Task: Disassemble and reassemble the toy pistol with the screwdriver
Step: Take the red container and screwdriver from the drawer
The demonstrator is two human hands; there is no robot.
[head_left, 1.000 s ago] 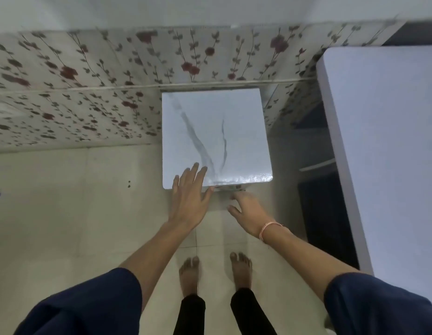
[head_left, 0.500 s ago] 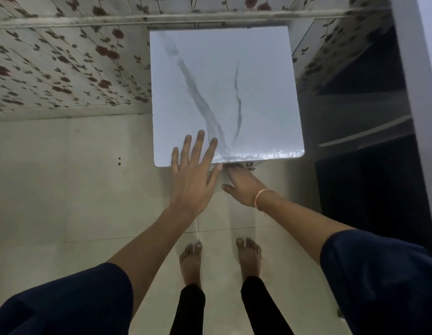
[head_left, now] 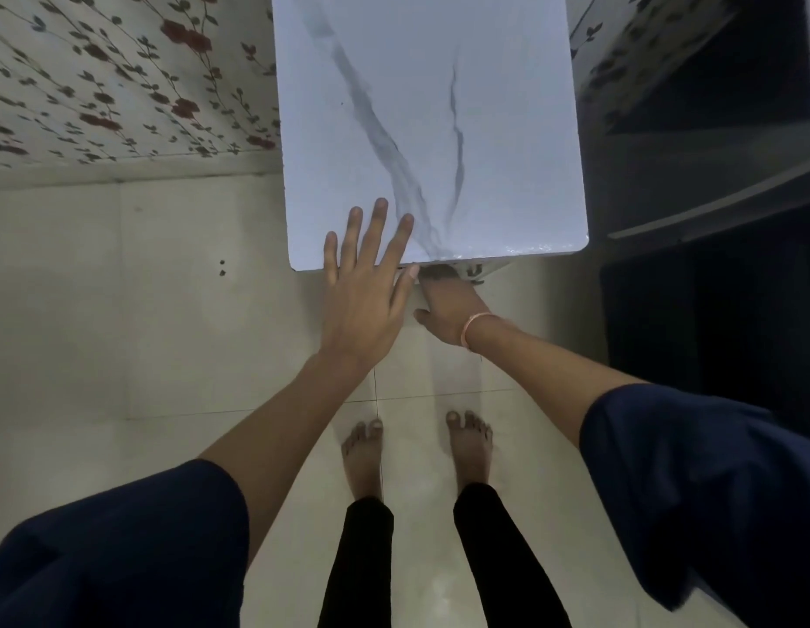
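Observation:
Neither the toy pistol nor the screwdriver shows in the head view. A small white marble-patterned table [head_left: 439,106] stands in front of me. My left hand [head_left: 366,274] lies flat with straight, spread fingers on the table's near left corner. My right hand [head_left: 443,301], with a pink band at the wrist, reaches under the near edge; its fingertips are hidden below the tabletop, so I cannot tell what they touch.
Floral wallpaper [head_left: 99,83] covers the wall at the left. A dark shelf unit [head_left: 711,197] stands to the right of the table. My bare feet [head_left: 416,451] stand on pale floor tiles [head_left: 122,333] just in front of the table.
The view has closed in on the table. My left hand slid further onto the tabletop and my right hand went further under the near edge.

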